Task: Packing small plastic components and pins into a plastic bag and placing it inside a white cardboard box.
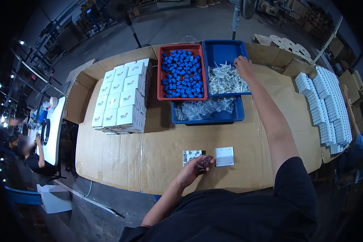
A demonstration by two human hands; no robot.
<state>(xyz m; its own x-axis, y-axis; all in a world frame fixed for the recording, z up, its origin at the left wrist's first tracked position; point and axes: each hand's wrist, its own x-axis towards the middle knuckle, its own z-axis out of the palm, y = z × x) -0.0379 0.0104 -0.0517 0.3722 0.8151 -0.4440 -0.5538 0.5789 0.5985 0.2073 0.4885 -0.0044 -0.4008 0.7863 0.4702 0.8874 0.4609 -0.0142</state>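
My left hand (191, 169) is closed on a small see-through plastic piece (205, 161), which looks like a clear bag. It hovers over the edge of an opened white square housing (188, 154) whose inner parts show. Beside that lies a plain white square cover (224, 156), flat on the cardboard. My right hand (244, 67) reaches to the far blue tray (222, 47), fingers curled down at a heap of small white and clear packets or plugs (226, 80). Whatever is between those fingertips is hidden.
A red tray (160, 86) of blue plastic parts (182, 74) stands left of the far tray. A nearer blue tray (207, 120) holds clear plastic bags (203, 108). White boxes (119, 101) are stacked left, white square units (326, 107) right. Another person (38, 161) sits far left.
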